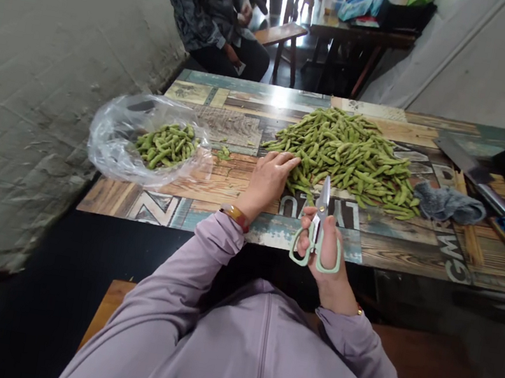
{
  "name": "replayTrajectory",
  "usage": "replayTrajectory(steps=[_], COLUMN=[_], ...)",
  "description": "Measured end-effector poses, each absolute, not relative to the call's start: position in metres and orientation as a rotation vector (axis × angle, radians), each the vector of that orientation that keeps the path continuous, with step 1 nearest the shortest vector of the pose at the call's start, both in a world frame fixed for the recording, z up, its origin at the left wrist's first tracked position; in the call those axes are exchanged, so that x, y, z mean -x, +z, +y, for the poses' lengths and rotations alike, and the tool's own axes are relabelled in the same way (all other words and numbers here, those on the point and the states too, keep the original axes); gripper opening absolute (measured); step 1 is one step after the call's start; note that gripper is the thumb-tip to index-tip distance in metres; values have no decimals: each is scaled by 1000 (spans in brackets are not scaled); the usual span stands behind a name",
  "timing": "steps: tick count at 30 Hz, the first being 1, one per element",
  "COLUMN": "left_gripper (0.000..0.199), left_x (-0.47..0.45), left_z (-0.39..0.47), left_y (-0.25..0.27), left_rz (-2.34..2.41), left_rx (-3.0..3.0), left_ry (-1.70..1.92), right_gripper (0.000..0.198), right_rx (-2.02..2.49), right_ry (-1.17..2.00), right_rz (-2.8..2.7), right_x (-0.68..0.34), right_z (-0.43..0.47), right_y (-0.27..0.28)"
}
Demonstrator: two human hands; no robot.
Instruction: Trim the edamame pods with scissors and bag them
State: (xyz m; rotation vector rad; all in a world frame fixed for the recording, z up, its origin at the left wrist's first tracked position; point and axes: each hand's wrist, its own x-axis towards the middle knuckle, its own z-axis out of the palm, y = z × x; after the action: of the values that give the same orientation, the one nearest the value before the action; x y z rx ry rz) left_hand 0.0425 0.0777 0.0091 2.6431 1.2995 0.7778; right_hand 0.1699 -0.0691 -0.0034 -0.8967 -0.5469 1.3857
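Worktop [397,252]: pod pile [345,156] right of centre, clear bag [112,143] at left with more pods [167,146] inside. Left hand [270,176] at pile's left edge, fingers against it; can't tell if grip holds any. Right hand [329,244] near of pile, grip closed round scissors [325,195], tips pointing far.

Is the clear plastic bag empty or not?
Not empty: a small heap of green pods shows inside the plastic bag.
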Motion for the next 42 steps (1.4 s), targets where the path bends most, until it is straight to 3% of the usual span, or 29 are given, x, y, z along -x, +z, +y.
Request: replayTrajectory(steps=[6,11,14,22,31,42], left_gripper=[17,4,10,29,39,32], left_x=[-46,-36,-25,1,9,11], left_z=[68,71,67,26,15,5], left_y=[11,3,5,19,6,1], left_rz=[1298,1242,1149,797,700,776], left_rx=[-2711,-2318,-1842,-1109,-890,-1004], left_ry=[639,1030,1160,967,932,967], right_gripper=[45,44,44,44,43,45], right_rx=[903,895,884,906,1026,1158], right_ry=[1366,1352,1358,1425,1484,1487], right_rz=[-629,-639,-644,-716,-915,-1235], right_x=[-167,-169,-169,-170,-169,-169], right_z=[-70,-70,-68,-70,-82,-97], right_y=[-9,-10,-11,-4,4,18])
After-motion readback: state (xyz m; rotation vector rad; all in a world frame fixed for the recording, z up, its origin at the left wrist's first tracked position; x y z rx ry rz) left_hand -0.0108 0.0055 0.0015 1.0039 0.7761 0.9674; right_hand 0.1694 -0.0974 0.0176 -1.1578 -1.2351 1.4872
